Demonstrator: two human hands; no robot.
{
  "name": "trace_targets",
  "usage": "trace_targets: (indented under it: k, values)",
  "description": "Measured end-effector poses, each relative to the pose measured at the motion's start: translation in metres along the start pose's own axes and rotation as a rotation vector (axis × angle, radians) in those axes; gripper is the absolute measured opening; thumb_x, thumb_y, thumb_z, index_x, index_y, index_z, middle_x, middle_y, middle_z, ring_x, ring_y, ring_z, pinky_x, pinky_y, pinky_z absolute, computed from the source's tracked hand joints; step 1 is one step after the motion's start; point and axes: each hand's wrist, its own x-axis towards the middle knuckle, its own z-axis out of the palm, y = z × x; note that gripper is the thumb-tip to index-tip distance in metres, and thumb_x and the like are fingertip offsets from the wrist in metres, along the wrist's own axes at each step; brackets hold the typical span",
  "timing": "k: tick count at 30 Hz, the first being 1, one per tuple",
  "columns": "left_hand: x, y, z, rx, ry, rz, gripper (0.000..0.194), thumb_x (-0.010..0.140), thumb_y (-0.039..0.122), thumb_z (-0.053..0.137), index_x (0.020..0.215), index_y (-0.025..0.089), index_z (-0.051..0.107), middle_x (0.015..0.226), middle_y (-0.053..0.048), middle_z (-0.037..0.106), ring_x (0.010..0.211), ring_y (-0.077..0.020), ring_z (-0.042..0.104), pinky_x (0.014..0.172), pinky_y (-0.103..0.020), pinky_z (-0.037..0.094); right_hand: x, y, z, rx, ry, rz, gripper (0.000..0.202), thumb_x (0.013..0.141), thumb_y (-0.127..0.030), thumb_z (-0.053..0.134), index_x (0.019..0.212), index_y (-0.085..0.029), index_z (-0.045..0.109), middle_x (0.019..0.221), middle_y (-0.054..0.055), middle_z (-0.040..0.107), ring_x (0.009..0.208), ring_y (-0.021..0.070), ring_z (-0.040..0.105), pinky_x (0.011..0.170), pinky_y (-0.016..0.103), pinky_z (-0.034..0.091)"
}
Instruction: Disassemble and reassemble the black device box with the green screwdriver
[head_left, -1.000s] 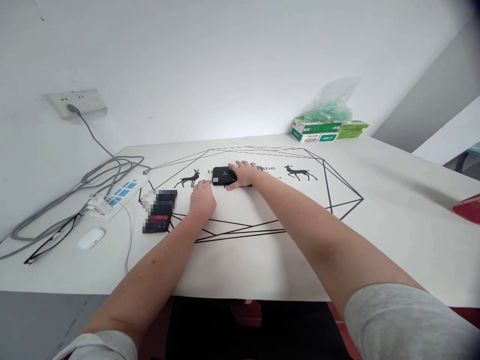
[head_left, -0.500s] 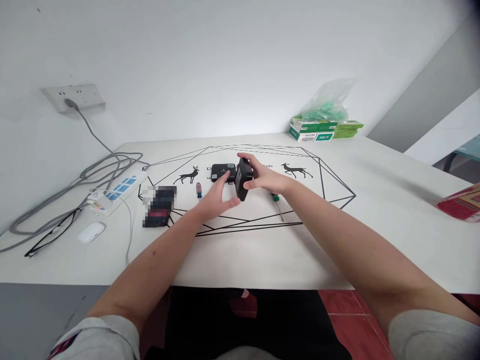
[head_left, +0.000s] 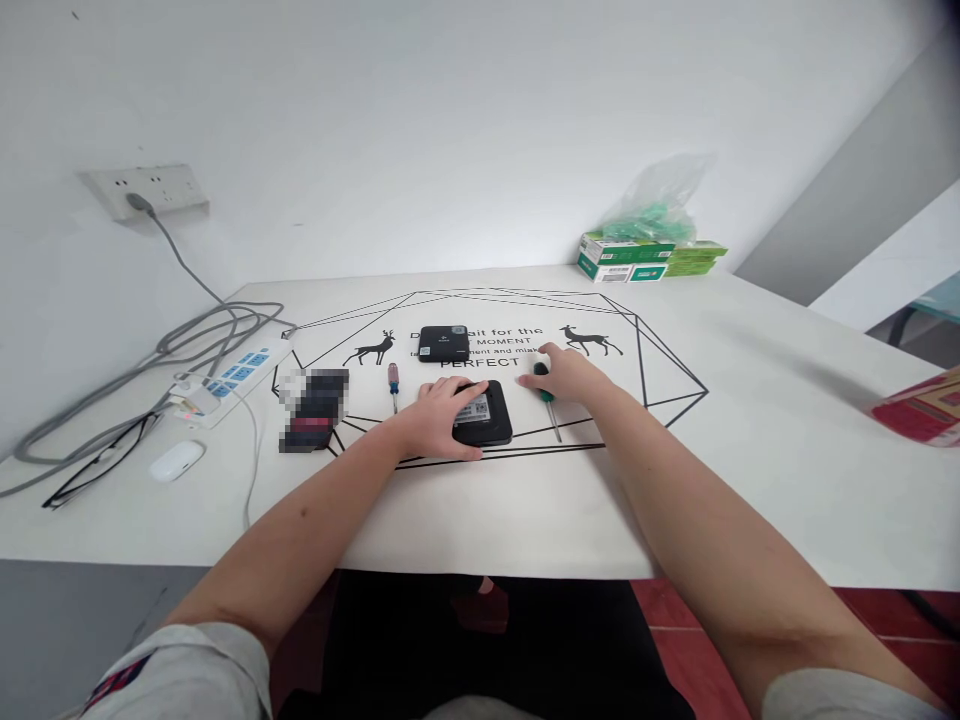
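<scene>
A flat black box-shaped device (head_left: 491, 430) with a printed label on top lies on the table. My left hand (head_left: 439, 415) grips it from the left, with the thumb along the near edge and the fingers over the far side. To the right is a green-handled screwdriver (head_left: 551, 408), its metal shaft pointing towards me. My right hand (head_left: 566, 375) is over its handle, thumb and forefinger apart; whether they touch it I cannot tell. Behind my left hand sits a second black box (head_left: 444, 344). A smaller screwdriver (head_left: 394, 385) with a reddish and blue handle lies left of my left hand.
At left are a blurred-out dark object (head_left: 315, 410), a white rounded case (head_left: 177, 461), glasses (head_left: 101, 462), a power strip (head_left: 240, 375) and a coiled grey cable (head_left: 187, 335). Green and white boxes (head_left: 626, 256) stand at the back right; a red package (head_left: 922, 408) is far right.
The device held upright in my right hand now lies flat, label up, under my left hand. My right hand has let it go and moved right to the green screwdriver.
</scene>
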Motion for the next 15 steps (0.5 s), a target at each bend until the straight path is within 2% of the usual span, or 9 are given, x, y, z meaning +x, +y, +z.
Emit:
trace_targets:
  k: [2, 5, 6, 8, 11, 15]
  values:
    - [0.000, 0.002, 0.000, 0.019, -0.029, -0.002, 0.107, 0.078, 0.055, 0.089, 0.171, 0.030, 0.042, 0.166, -0.015, 0.047, 0.152, -0.0472, 0.041, 0.129, -0.063, 0.032, 0.004, -0.001, 0.004, 0.014, -0.020, -0.018, 0.064, 0.081, -0.040, 0.086, 0.137, -0.018, 0.066, 0.125, 0.023, 0.074, 0.112, 0.0413, 0.072, 0.095, 0.057, 0.061]
    - [0.002, 0.002, 0.001, 0.050, -0.082, 0.010, 0.109, 0.081, 0.062, 0.084, 0.173, 0.028, 0.037, 0.167, -0.017, 0.043, 0.152, -0.0476, 0.038, 0.128, -0.063, 0.032, 0.004, -0.010, 0.007, 0.076, 0.055, -0.064, 0.043, 0.086, -0.037, 0.081, 0.125, -0.019, 0.072, 0.113, 0.017, 0.078, 0.102, 0.0336, 0.073, 0.096, 0.053, 0.061]
    - [0.003, 0.002, 0.002, 0.057, -0.102, 0.019, 0.111, 0.081, 0.066, 0.081, 0.174, 0.026, 0.035, 0.168, -0.018, 0.041, 0.153, -0.0477, 0.036, 0.129, -0.064, 0.031, 0.002, -0.014, 0.006, 0.125, 0.114, -0.111, 0.040, 0.088, -0.039, 0.079, 0.123, -0.020, 0.072, 0.111, 0.014, 0.078, 0.100, 0.0312, 0.073, 0.097, 0.052, 0.061]
    - [0.006, 0.002, 0.005, 0.063, -0.133, 0.038, 0.115, 0.082, 0.073, 0.077, 0.175, 0.022, 0.032, 0.168, -0.020, 0.038, 0.155, -0.0471, 0.033, 0.129, -0.063, 0.030, -0.005, -0.023, 0.002, 0.309, 0.316, -0.290, 0.041, 0.090, -0.043, 0.078, 0.123, -0.020, 0.071, 0.107, 0.011, 0.078, 0.093, 0.0275, 0.073, 0.095, 0.052, 0.063]
    - [0.009, 0.002, 0.010, 0.055, -0.120, 0.060, 0.112, 0.085, 0.074, 0.075, 0.175, 0.021, 0.033, 0.168, -0.021, 0.039, 0.156, -0.0460, 0.032, 0.130, -0.063, 0.030, -0.021, -0.035, -0.002, 0.534, 0.574, -0.539, 0.044, 0.092, -0.046, 0.075, 0.129, -0.024, 0.067, 0.117, 0.009, 0.075, 0.090, 0.0240, 0.072, 0.079, 0.045, 0.066]
    - [0.011, 0.002, 0.011, 0.040, -0.096, 0.083, 0.109, 0.084, 0.072, 0.076, 0.173, 0.022, 0.037, 0.167, -0.021, 0.041, 0.155, -0.0475, 0.034, 0.129, -0.066, 0.031, -0.037, -0.045, 0.002, 0.545, 0.684, -0.711, 0.042, 0.094, -0.049, 0.075, 0.129, -0.028, 0.066, 0.114, 0.007, 0.073, 0.090, 0.0229, 0.071, 0.070, 0.039, 0.067]
